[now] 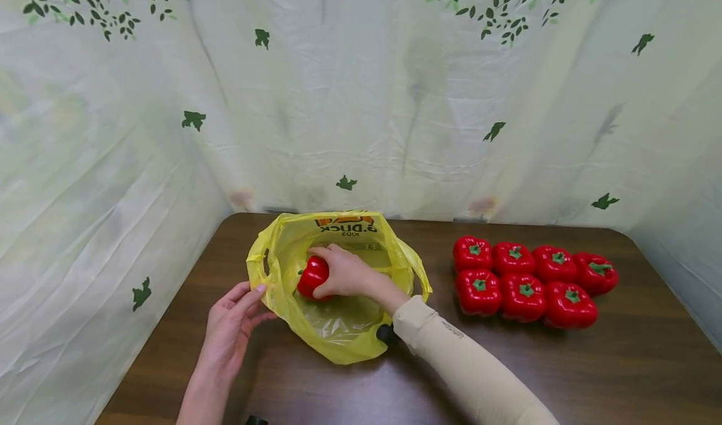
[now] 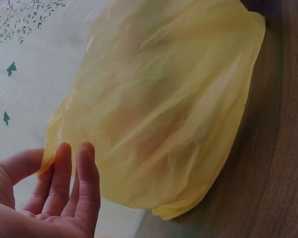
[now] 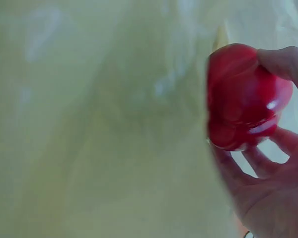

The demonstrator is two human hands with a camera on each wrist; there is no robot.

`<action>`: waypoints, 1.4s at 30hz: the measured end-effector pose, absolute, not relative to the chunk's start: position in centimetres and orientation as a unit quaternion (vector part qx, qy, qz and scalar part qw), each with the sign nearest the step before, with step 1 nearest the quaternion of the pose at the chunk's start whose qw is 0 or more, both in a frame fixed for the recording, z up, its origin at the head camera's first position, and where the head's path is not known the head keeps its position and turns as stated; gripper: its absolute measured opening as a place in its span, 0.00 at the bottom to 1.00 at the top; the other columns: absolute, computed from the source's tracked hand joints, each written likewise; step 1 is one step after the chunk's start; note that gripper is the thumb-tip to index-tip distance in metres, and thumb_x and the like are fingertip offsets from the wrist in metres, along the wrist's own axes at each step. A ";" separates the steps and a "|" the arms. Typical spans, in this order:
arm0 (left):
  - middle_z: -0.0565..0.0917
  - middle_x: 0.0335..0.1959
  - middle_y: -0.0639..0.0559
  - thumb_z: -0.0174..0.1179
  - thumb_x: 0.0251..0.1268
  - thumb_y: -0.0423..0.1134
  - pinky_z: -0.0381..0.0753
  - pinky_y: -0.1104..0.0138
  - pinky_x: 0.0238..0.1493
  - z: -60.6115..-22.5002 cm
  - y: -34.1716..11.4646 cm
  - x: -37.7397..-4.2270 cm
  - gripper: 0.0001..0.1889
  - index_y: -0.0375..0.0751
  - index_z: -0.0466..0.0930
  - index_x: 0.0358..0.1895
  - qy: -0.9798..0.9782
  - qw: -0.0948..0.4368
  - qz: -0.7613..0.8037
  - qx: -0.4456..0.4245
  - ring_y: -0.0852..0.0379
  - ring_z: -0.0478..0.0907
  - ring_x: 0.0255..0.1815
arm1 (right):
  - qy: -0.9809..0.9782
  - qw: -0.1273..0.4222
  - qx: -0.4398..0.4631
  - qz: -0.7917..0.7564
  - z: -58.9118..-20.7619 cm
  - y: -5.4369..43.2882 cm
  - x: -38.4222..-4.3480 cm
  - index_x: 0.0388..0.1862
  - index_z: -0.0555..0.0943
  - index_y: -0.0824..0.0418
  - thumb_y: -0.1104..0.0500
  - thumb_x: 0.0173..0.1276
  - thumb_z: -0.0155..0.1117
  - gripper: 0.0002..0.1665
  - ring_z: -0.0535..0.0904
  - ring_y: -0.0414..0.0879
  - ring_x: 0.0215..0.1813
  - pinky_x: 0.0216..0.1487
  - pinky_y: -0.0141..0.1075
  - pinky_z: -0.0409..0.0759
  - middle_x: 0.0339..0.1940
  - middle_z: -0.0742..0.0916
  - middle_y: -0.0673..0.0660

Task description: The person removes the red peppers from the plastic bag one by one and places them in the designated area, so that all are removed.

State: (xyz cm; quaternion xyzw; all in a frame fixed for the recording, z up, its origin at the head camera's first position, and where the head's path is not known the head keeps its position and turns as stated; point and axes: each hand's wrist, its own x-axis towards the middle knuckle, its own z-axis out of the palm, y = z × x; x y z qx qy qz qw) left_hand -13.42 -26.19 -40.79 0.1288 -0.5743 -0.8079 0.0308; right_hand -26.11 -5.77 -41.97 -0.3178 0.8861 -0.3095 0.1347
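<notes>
A yellow plastic bag (image 1: 341, 346) stands with its mouth wide on the brown table, dark lettering on its far inner side. Inside its mouth my right hand (image 1: 346, 271) grips a shiny red bell pepper (image 1: 313, 277). The right wrist view shows the thumb and fingers around the same red bell pepper (image 3: 248, 99), next to the bag's wall. At the bag's left edge, my left hand (image 1: 231, 325) pinches the rim between thumb and fingers. The left wrist view shows that hand (image 2: 54, 193) beside the outside of the bag (image 2: 159, 109).
Two rows of red bell peppers (image 1: 523, 296) with green stems stand on the table's (image 1: 637, 350) right side. Behind the table hangs a pale curtain (image 1: 361, 99) printed with leaves. A small black object (image 1: 256, 420) shows at the bottom edge.
</notes>
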 end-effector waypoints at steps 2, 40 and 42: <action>0.87 0.38 0.53 0.63 0.68 0.37 0.86 0.64 0.38 -40.8 -26.2 -13.4 0.03 0.44 0.84 0.41 -0.572 0.031 -0.809 0.128 0.58 0.85 0.37 | 0.888 0.126 -0.318 -0.307 -41.7 -5.6 -25.9 0.72 0.68 0.51 0.50 0.52 0.76 0.48 0.76 0.42 0.44 0.41 0.32 0.79 0.50 0.75 0.50; 0.86 0.36 0.53 0.61 0.70 0.34 0.86 0.63 0.34 -41.4 -26.0 -13.8 0.03 0.43 0.84 0.39 -0.567 0.044 -0.817 0.099 0.58 0.84 0.35 | 0.791 -0.019 -0.393 -0.469 -37.8 1.7 -19.8 0.70 0.66 0.54 0.60 0.52 0.76 0.46 0.73 0.38 0.57 0.54 0.33 0.78 0.63 0.74 0.45; 0.86 0.36 0.53 0.61 0.70 0.34 0.86 0.63 0.34 -41.4 -26.0 -13.8 0.03 0.43 0.84 0.39 -0.566 0.044 -0.817 0.098 0.58 0.84 0.34 | 0.788 -0.020 -0.388 -0.478 -37.9 2.1 -19.6 0.70 0.66 0.54 0.61 0.52 0.76 0.46 0.73 0.37 0.58 0.54 0.34 0.79 0.63 0.74 0.45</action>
